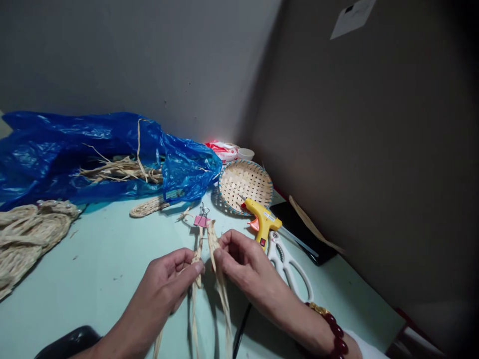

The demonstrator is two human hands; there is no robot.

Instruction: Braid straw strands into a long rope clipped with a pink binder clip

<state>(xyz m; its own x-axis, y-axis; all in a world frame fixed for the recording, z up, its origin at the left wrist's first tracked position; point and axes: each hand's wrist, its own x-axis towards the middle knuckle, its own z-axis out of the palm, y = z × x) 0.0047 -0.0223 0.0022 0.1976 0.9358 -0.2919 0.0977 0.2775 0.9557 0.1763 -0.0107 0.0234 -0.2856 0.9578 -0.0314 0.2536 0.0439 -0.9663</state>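
Note:
Pale strands of dried plant fibre (pixel 223 294) run down from a pink binder clip (pixel 201 221) toward the table's near edge. My left hand (pixel 168 281) pinches a twisted or braided length (pixel 198 279) between thumb and fingers, just below the clip. Beside it, my right hand (pixel 243 264) is closed on a separate, looser bundle of strands. The two bundles hang apart, with a narrow gap between the hands. Just past my right hand lie a yellow glue gun (pixel 264 219) and white-handled scissors (pixel 290 269).
A woven basket (pixel 247 182) stands behind the glue gun. At the back left, a blue plastic bag (pixel 112 132) holds more dried fibre (pixel 123 169). Braided fibre pieces (pixel 33 234) lie at the left, a small braided sole-shaped piece (pixel 147 206) by the bag. A wall borders the right.

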